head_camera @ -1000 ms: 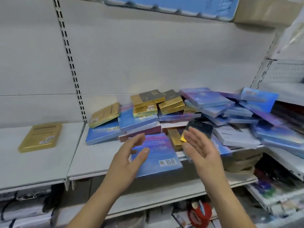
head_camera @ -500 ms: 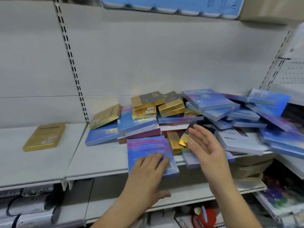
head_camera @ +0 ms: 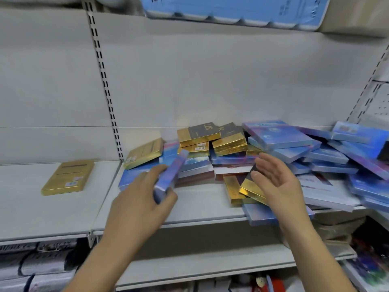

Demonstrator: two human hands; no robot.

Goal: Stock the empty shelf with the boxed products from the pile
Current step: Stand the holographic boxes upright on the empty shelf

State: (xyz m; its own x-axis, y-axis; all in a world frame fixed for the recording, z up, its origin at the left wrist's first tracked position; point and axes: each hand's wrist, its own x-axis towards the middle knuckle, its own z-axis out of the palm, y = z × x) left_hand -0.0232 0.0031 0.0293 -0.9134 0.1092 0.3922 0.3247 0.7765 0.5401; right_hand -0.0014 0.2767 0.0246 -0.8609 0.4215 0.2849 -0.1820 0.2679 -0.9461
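Gripping a blue box, the left hand has its fingers curled over the far side and its thumb at the near end. The box is tipped up on a long edge over the shelf, at the left front of the pile. Cannot tell if its lower edge touches the shelf.

The right hand is empty, palm facing left, fingers relaxed and slightly apart. It hovers at the pile's front, fingertips just beside a tilted gold box; contact unclear.

The pile is many flat boxes, blue-purple and gold, jumbled across the right bay. Some overhang the front lip. Two gold stacks sit on top, near the back panel.

One lone gold box lies flat on the left bay, label side up, well apart from the pile. A slotted upright splits the two bays.

A blue wrapped pack sits on the level above. The lower shelf runs below, with wrapped goods at lower left, blurred.
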